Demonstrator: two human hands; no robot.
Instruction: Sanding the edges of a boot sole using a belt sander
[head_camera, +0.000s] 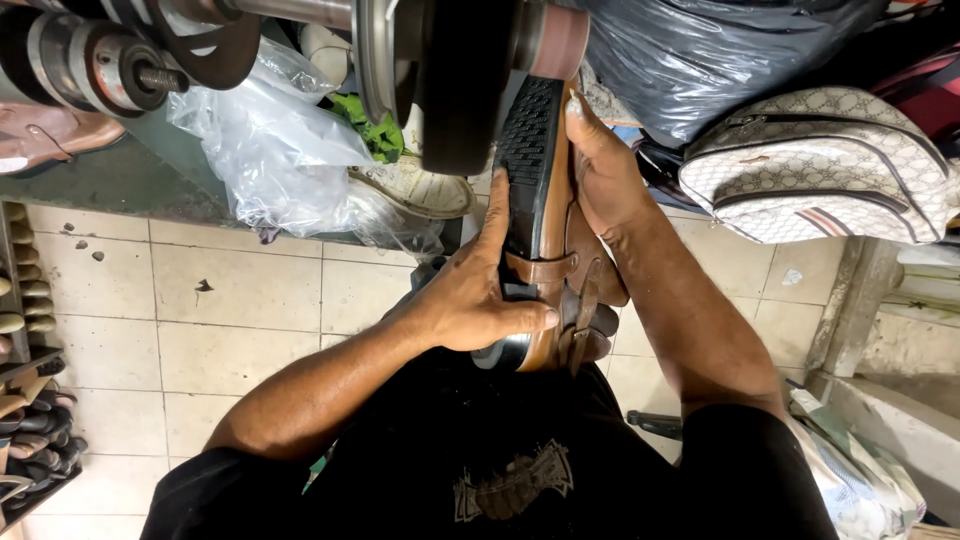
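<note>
I hold a brown leather sandal (553, 270) with a black ribbed sole (525, 150) turned on its side. The toe end of the sole presses against a dark grinding wheel (460, 80) on a machine shaft. My left hand (480, 295) grips the heel and strap part, with fingers reaching up along the sole. My right hand (600, 165) lies flat along the upper on the right side, fingertips near the wheel.
The machine shaft with pulleys (100, 60) runs along the top left. Clear plastic bags (270, 150), a worn white shoe (420, 190), a patterned bag (815, 170) and a dark plastic sack (720, 50) crowd the bench. Shoes (30, 440) line the left edge above a tiled floor (230, 320).
</note>
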